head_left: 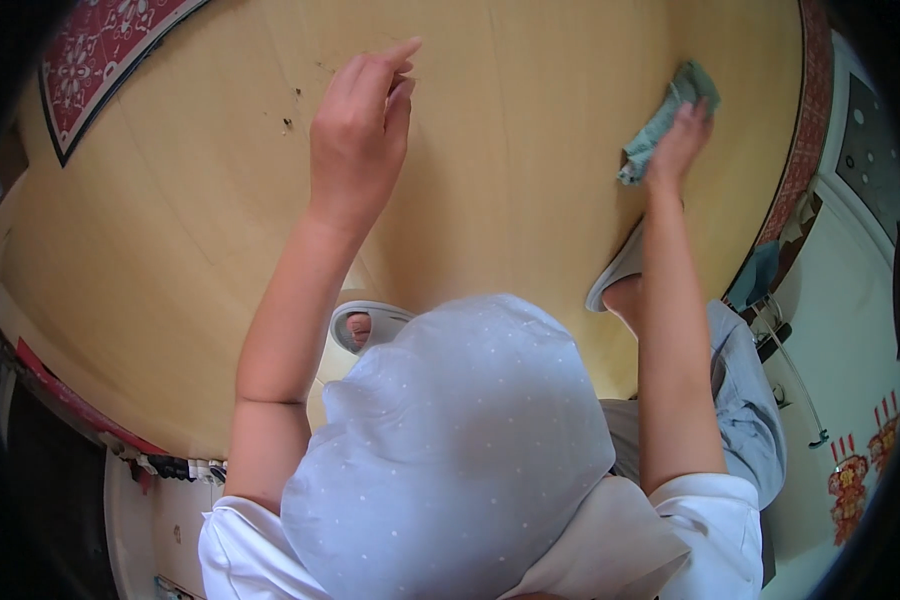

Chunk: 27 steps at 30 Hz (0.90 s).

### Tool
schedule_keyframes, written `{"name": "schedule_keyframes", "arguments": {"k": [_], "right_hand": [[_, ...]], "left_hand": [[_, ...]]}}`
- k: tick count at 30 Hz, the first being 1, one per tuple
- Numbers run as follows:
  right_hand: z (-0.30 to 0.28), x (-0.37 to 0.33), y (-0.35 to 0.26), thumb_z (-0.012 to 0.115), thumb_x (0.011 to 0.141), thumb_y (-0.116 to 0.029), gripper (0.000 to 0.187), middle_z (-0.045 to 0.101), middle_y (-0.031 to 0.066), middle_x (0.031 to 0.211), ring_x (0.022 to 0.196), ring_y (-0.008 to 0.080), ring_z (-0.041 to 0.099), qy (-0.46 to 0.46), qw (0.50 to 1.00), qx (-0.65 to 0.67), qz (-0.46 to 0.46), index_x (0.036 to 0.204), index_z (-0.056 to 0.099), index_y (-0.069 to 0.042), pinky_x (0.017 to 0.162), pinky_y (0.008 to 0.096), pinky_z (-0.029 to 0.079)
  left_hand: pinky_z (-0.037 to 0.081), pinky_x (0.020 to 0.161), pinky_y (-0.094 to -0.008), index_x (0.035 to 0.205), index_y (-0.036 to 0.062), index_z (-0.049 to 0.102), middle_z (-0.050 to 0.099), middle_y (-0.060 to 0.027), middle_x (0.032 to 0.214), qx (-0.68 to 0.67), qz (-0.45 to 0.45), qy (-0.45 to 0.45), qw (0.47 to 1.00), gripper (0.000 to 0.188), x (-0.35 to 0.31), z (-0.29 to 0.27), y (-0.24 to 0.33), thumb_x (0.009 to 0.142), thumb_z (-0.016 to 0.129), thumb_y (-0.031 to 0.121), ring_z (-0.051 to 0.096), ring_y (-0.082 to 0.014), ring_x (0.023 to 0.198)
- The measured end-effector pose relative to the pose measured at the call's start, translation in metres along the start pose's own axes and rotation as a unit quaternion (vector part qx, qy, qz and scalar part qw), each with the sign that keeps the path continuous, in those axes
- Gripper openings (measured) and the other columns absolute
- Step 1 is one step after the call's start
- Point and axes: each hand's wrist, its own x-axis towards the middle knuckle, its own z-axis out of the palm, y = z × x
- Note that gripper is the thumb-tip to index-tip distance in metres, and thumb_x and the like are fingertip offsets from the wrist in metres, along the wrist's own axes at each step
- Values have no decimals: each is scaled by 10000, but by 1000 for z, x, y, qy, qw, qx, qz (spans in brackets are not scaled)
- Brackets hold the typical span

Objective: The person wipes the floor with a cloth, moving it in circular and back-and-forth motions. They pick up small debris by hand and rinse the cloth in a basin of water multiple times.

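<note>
My right hand [678, 150] is closed on a grey-green cleaning cloth [660, 128], which lies bunched against the tan floor [530, 130]. Slight blur softens its fingers. Over on the left, my left hand [355, 125] is held above the floor with nothing in it, the fingers loosely bent and the thumb a little apart. Just left of that hand, small dark crumbs [287, 125] lie scattered on the floor.
Two grey slippers [620, 265] are on my feet. Pale dotted fabric [460, 430] bulges at the lower middle, hiding floor. A red patterned mat [105, 65] covers the far left corner. Along the right stands a pale cabinet or door [830, 330] with red-gold decorations [848, 490].
</note>
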Motion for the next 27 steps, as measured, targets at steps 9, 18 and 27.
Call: {"name": "schedule_keyframes", "arguments": {"k": [9, 18, 27], "right_hand": [[-5, -17, -57, 639, 930, -98, 551, 538, 230, 1426, 1301, 349, 531, 79, 989, 123, 13, 1453, 484, -14, 1101, 391, 401], [-26, 96, 108, 509, 1005, -210, 521, 491, 228, 1479, 1328, 334, 513, -18, 998, -26, 48, 1463, 454, 35, 1128, 382, 364], [59, 39, -98, 495, 1022, -247, 413, 584, 93, 1424, 1290, 279, 547, -22, 976, 171, -130, 1388, 576, -74, 1094, 359, 403]], "left_hand": [[594, 762, -296, 1188, 61, 673, 689, -82, 973, -4, -14, 16, 1000, 298, -4, -4, -1, 912, 651, -48, 690, -187, 884], [596, 773, -295, 1179, 57, 679, 690, -85, 979, -29, -34, 18, 999, 288, -2, -5, 9, 915, 649, -53, 691, -186, 902], [592, 793, -290, 1181, 55, 686, 692, -82, 1005, -36, -81, 35, 995, 286, -14, -13, 12, 915, 657, -46, 691, -171, 912]]}}
